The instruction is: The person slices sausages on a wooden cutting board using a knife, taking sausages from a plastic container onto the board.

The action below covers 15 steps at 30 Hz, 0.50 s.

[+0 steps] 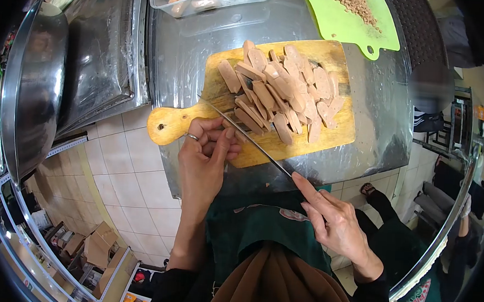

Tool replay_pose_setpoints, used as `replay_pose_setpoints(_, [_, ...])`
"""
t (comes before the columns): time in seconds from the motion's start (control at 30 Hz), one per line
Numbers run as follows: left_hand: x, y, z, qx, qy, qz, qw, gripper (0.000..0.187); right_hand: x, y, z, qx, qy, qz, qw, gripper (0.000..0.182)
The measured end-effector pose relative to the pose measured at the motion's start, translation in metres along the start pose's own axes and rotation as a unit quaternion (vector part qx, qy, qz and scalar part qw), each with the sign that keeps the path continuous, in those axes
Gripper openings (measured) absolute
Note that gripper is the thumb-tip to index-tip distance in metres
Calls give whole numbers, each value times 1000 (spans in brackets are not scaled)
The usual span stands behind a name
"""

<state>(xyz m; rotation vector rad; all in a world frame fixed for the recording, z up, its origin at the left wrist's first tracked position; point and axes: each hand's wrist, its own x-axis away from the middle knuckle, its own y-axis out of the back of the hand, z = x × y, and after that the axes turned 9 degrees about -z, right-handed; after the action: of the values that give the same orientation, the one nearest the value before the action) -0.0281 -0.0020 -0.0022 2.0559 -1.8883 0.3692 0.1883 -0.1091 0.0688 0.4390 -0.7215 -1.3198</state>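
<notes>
My right hand [334, 220] grips a long, thin-bladed knife [253, 143], its index finger stretched along the back near the handle. The blade slants up and left over the wooden cutting board [331, 135]. My left hand [206, 154], with a ring on one finger, is closed at the board's near edge. Its curled fingertips and thumb are right by the blade; what they hold, if anything, is hidden. Beyond the blade, a loose heap of sliced sausage pieces [282, 87] covers much of the board. The board's handle [163, 125] points left.
A clear plastic tub [212, 4] of sausages stands at the back of the metal table [184, 53]. Crumbly brown bits [357, 7] lie on a green cutting board [385, 35]. A large metal bowl [35, 83] is at left. Another person's dark sleeve [382, 209] shows at right.
</notes>
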Motion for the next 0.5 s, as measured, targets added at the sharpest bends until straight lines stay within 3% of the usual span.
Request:
replay_pose_setpoints(0.23, [-7,11,2,-74,-8,-3,997,21,-13,-3,2,-13,18,40,999,64])
replay_pose_setpoints(0.3, [-14,18,10,-24,-40,-4,999,20,-20,-4,3,-14,21,80,996,66])
replay_pose_setpoints(0.4, [-48,41,31,-58,-79,55,994,25,-13,-5,6,-21,-18,118,993,70])
replay_pose_setpoints(0.47, [-100,56,83,-31,-112,95,989,31,-16,-27,-5,-17,-13,42,999,69])
replay_pose_setpoints(0.5, [-60,42,28,-161,-71,64,982,48,-19,-43,-12,-6,7,-17,1000,68])
